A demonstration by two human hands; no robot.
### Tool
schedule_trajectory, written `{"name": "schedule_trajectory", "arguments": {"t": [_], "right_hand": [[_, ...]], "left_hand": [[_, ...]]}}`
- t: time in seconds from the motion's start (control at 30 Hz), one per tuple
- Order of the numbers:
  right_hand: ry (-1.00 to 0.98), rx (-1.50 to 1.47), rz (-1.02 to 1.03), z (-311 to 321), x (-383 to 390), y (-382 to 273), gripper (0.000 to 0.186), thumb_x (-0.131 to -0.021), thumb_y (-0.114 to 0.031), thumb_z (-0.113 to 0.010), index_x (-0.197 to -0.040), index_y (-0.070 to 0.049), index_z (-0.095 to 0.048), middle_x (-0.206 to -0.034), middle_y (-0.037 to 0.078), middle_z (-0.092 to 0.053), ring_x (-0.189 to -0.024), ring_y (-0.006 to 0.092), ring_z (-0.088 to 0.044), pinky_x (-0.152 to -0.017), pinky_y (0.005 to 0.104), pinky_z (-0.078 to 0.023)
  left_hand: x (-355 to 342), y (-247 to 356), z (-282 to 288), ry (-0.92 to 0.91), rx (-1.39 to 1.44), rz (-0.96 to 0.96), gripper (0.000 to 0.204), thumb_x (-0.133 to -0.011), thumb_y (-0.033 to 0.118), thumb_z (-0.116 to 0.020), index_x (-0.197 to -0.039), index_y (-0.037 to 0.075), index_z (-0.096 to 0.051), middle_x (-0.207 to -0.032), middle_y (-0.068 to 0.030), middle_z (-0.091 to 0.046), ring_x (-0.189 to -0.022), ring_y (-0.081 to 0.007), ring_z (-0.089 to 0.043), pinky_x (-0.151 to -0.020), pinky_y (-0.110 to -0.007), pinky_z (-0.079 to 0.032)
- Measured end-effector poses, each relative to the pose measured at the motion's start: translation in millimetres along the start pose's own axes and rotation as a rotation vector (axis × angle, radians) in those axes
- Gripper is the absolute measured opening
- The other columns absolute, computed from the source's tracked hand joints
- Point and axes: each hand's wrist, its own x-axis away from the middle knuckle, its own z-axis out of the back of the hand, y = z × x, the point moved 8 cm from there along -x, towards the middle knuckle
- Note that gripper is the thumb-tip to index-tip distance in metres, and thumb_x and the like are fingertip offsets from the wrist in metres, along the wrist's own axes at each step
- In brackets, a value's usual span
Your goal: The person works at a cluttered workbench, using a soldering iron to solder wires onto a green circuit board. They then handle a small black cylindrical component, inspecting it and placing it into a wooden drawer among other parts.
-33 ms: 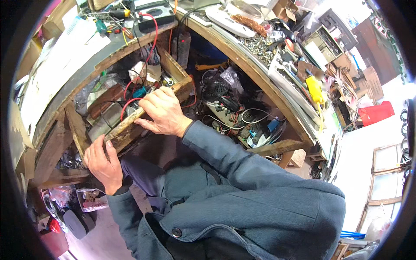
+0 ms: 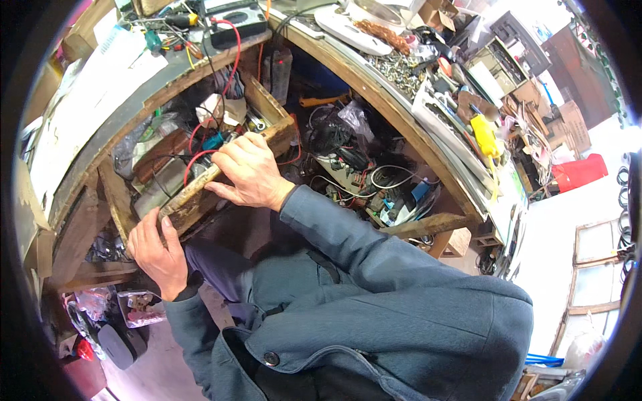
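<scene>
Papers (image 2: 134,67) and tools sit on the desk (image 2: 167,85) at the left, and a heap of screws (image 2: 400,72) lies on the bench (image 2: 384,105) at the right. A yellow thing (image 2: 484,136) is near the bench's edge, and a red bag (image 2: 579,174) is farther right.

Just under the desk's edge, a wood drawer (image 2: 192,205) sits partly out, so its inside shows. Its front is a long board that faces the person. That board is the long way of the drawer, and it slants from low on the left to high on the right. One short side goes back from its right end toward the desk.

The right hand (image 2: 247,175) grips the board, with fingers bent over the top and thumb on the front. The left hand (image 2: 159,257) touches the board's left end; I cannot tell how tightly it holds.

Inside are a brown thing (image 2: 159,157), a white scrap (image 2: 211,107) and a red wire (image 2: 188,175).
</scene>
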Motion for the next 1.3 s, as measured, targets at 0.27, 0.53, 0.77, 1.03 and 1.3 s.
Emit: {"name": "schedule_trajectory", "arguments": {"t": [0.27, 0.53, 0.77, 1.03, 1.3], "right_hand": [[-0.023, -0.015, -0.022, 0.3, 0.7, -2.0, 0.047, -0.082, -0.045, -0.080, -0.105, -0.006, -0.068, -0.100, 0.009, -0.066, -0.094, 0.0296, -0.061, -0.094, 0.0439, -0.044], [-0.022, -0.019, -0.036, 2.4, 0.8, -1.8, 0.047, -0.082, -0.043, -0.081, -0.107, -0.006, -0.068, -0.102, 0.009, -0.066, -0.096, 0.0300, -0.061, -0.095, 0.0444, -0.044], [0.015, -0.025, -0.028, 1.6, 1.3, -2.4, 0.045, -0.080, -0.043, -0.081, -0.103, -0.006, -0.068, -0.099, 0.009, -0.064, -0.097, 0.0294, -0.059, -0.097, 0.0444, -0.042], [0.018, -0.043, -0.042, 3.0, 3.7, -4.8, 0.048, -0.080, -0.040, -0.081, -0.110, -0.005, -0.068, -0.107, 0.010, -0.066, -0.105, 0.0307, -0.060, -0.102, 0.0465, -0.042], [-0.006, -0.059, -0.054, 3.7, 6.2, -4.6, 0.050, -0.080, -0.034, -0.081, -0.117, -0.004, -0.067, -0.116, 0.012, -0.066, -0.116, 0.0320, -0.060, -0.111, 0.0489, -0.040]], "left_hand": [[2.9, -5.3, -2.7, -0.021, 0.003, 0.002, 0.029, -0.105, 0.022, -0.058, -0.125, 0.003, -0.068, -0.117, -0.0143, -0.070, -0.111, -0.0357, -0.063, -0.101, -0.045, -0.044], [2.3, -2.6, -2.9, -0.009, 0.001, -0.017, 0.029, -0.105, 0.022, -0.058, -0.125, 0.003, -0.068, -0.117, -0.0143, -0.070, -0.110, -0.0355, -0.063, -0.100, -0.046, -0.044], [3.1, -3.0, -2.9, 0.007, -0.008, -0.033, 0.029, -0.105, 0.022, -0.058, -0.124, 0.003, -0.068, -0.116, -0.0141, -0.070, -0.108, -0.0353, -0.063, -0.099, -0.045, -0.045], [3.0, -1.7, -1.4, 0.012, -0.007, -0.039, 0.028, -0.105, 0.021, -0.058, -0.123, 0.002, -0.068, -0.115, -0.0136, -0.071, -0.107, -0.0351, -0.064, -0.099, -0.045, -0.045], [2.4, -2.3, -2.7, 0.011, -0.009, -0.041, 0.028, -0.105, 0.021, -0.058, -0.123, 0.003, -0.068, -0.115, -0.0131, -0.071, -0.106, -0.0343, -0.064, -0.099, -0.045, -0.045]]}}
